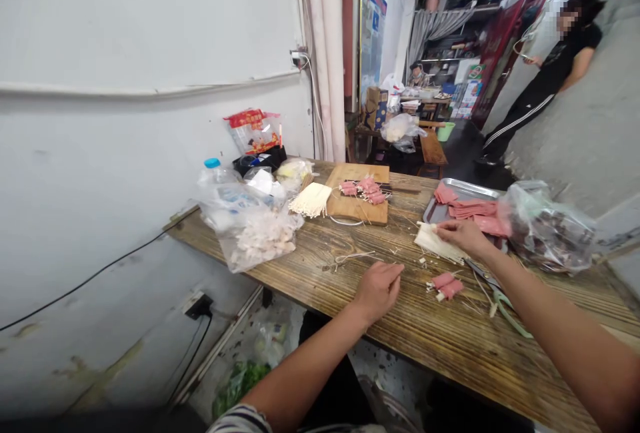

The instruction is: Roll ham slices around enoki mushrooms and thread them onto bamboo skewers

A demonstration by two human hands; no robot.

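My right hand [465, 236] reaches across the table with its fingertips closed on a pale bunch of enoki mushrooms [434, 243] beside the metal tray. Near the front edge my left hand [381, 291] rests low, its fingers curled together; whatever may be inside them is hidden. Between and below the hands lie pink meat-wrapped enoki rolls [446, 285]. Scissors [505, 306] with pale green handles lie under my right forearm. Thin pink meat slices [470, 208] fill the metal tray [465, 186]. More enoki rolls [367, 188] sit on a wooden cutting board [345, 206].
Loose enoki [311, 199] lies left of the board. Plastic bags [255, 233] crowd the table's left end, and another bag [547, 226] with dark contents stands right of the tray. A person [555, 79] leans at the right wall; another person [418, 76] sits far back.
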